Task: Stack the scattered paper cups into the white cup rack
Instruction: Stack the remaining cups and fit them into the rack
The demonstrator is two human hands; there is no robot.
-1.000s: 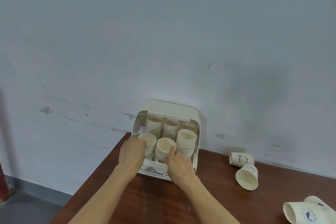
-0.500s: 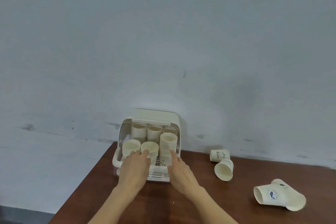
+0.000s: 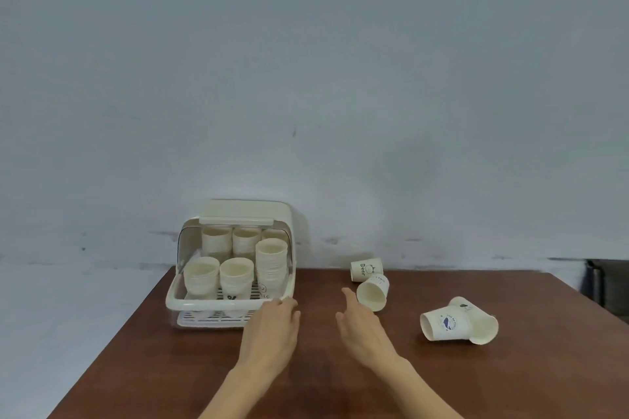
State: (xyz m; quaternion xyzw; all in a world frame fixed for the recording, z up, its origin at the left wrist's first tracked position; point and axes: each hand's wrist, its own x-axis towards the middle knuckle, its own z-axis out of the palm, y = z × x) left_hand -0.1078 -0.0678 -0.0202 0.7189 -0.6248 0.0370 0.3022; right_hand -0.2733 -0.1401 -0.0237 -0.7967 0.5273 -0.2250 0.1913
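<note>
The white cup rack (image 3: pixel 177 299) stands at the table's back left with its lid raised, holding several stacks of cream paper cups (image 3: pixel 271 264). My left hand (image 3: pixel 274 328) hovers at the rack's front right corner, fingers relaxed and holding nothing. My right hand (image 3: pixel 360 325) is open, its fingers stretched toward a cup lying on its side (image 3: pixel 372 292). Behind that one lies a cup printed "Bear" (image 3: pixel 366 269). Farther right, a cup with a blue print (image 3: pixel 444 323) lies against another cup (image 3: pixel 483 326).
The brown wooden table (image 3: pixel 340 378) meets a pale blue-grey wall (image 3: pixel 340 78) at its back edge. A dark object (image 3: pixel 607 282) shows past the table's right corner. The table's left edge drops off just beside the rack.
Both hands have pulled back from the cups in the rack and shifted right. The right hand now reaches toward the loose cups. The view has swung right.
</note>
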